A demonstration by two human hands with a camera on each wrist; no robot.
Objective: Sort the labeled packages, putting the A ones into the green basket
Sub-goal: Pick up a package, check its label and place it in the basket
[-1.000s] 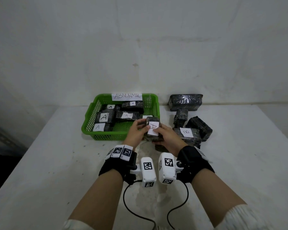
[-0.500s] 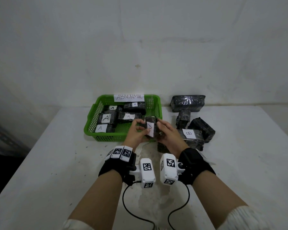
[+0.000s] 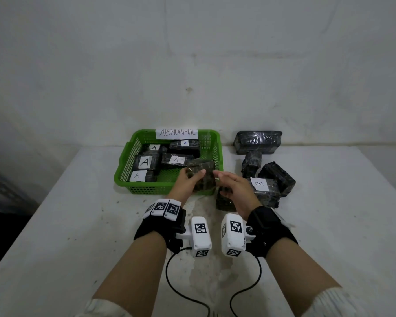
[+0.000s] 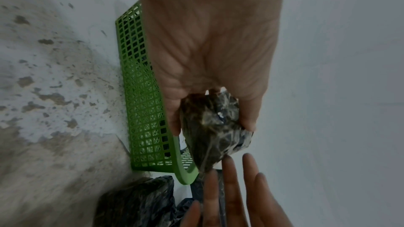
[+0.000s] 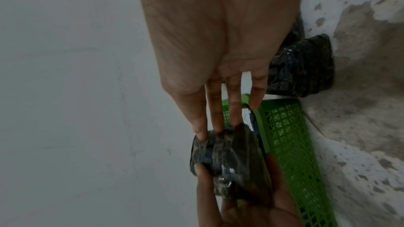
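A dark wrapped package (image 3: 204, 171) hangs over the front right corner of the green basket (image 3: 146, 188), with no label facing me. My left hand (image 3: 193, 177) grips it from the left, thumb and fingers curled round it (image 4: 210, 127). My right hand (image 3: 224, 179) is beside it with straight fingers (image 5: 216, 115) whose tips touch the package (image 5: 227, 161). Several packages labeled A (image 3: 145, 161) lie inside the basket. A package labeled B (image 3: 261, 186) lies on the table to the right.
More dark packages (image 3: 257, 141) are piled at the back right by the wall, and one (image 3: 224, 202) lies under my right wrist. A paper sign reading ABNORMAL (image 3: 177, 133) is on the basket's back rim. White stained table (image 3: 78, 225); wall close behind.
The package has moved up and forward over the basket's corner and turned, so its A label no longer shows. My right hand has loosened from gripping to straight fingers.
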